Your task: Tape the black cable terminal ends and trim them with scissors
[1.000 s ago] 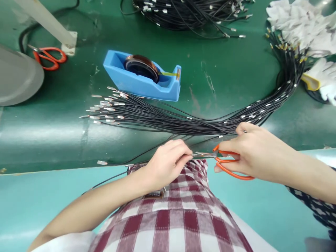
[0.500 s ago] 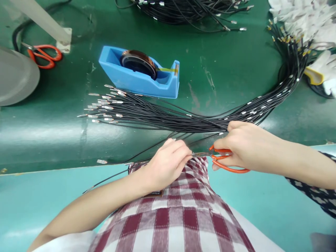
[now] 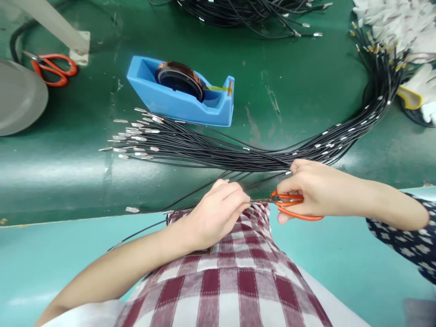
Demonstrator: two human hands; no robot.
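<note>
My left hand (image 3: 221,211) is closed at the table's front edge, with thin black cables (image 3: 150,211) coming out from under it toward the left. What its fingertips pinch is mostly hidden. In my right hand (image 3: 306,188) are orange-handled scissors (image 3: 301,217), their blades pointing left and meeting my left fingertips. Whether the blades touch a cable is too small to tell. Just beyond both hands lies a long bundle of black cables (image 3: 218,154) with silvery ends at the left and white labels along it. My right knuckles rest against this bundle.
A blue tape dispenser (image 3: 150,91) with a brown tape roll (image 3: 180,81) stands behind the bundle. Other orange scissors (image 3: 56,70) lie far left beside a round grey container (image 3: 20,100). More black cables (image 3: 238,16) lie at the back, white gloves (image 3: 398,27) at the back right.
My right hand has shifted slightly and the scissors' handles look a little closer together. My left hand stays nearly in place; the view has moved a little.
</note>
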